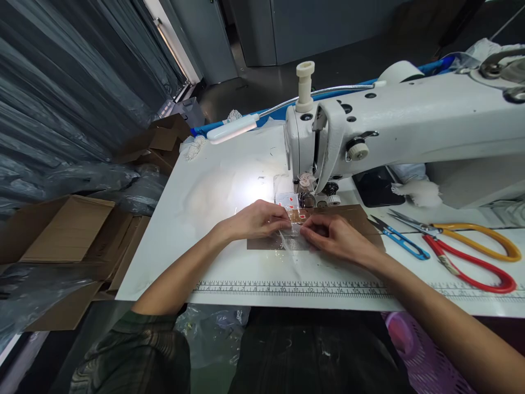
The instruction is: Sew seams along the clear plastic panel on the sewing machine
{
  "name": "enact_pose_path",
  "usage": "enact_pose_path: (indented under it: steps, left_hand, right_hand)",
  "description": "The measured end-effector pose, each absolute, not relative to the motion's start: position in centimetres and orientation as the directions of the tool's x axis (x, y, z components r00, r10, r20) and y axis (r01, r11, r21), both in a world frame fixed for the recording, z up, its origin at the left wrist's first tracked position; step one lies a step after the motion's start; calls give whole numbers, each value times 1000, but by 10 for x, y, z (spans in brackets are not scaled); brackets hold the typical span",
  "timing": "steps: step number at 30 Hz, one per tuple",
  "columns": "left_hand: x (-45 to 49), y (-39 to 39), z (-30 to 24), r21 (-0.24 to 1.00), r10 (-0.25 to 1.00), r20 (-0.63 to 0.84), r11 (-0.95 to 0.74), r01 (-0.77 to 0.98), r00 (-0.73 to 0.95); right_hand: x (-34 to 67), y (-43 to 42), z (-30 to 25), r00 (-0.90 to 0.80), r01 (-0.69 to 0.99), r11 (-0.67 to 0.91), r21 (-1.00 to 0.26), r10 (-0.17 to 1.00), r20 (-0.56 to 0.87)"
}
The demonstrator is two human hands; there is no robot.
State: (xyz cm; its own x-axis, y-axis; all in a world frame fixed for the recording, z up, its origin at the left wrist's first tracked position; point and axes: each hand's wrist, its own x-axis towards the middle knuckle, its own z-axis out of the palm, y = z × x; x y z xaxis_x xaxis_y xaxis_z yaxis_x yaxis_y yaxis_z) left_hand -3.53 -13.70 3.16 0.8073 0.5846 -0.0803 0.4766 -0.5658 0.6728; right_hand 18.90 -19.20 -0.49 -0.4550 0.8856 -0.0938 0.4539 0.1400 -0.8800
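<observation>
Both my hands rest on the white table in front of the sewing machine's needle area (307, 192). My left hand (256, 220) and my right hand (334, 236) pinch a small clear plastic piece (292, 238) with red marks between their fingertips. The piece lies over a brown cardboard sheet (356, 218) just below the presser foot. Fingers of both hands are curled and closed on the plastic.
The white sewing machine (410, 123) fills the right half, with a gooseneck lamp (232, 129) lit over the table (205, 219). Blue thread snips (400, 238) and large red-and-yellow scissors (471, 251) lie at the right. A ruler strip (287, 288) runs along the front edge. Cardboard boxes (68, 230) stand at the left.
</observation>
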Motion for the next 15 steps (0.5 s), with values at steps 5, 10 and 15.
enact_pose_path:
  steps: [5,10,15]
  left_hand:
    - [-47,-125,41,701,679,-93,-475,532,728]
    - [-28,-88,28,282,588,-29,-771,571,808]
    - [-19,-65,7,-107,498,218,-842,528,839]
  right_hand:
    - [179,-189,3,-540,371,-184,-910,755,-373]
    - [163,-187,6,-292,796,122,-593,935,-200]
    - [163,-194,-7,-295,914,305,-267,952,77]
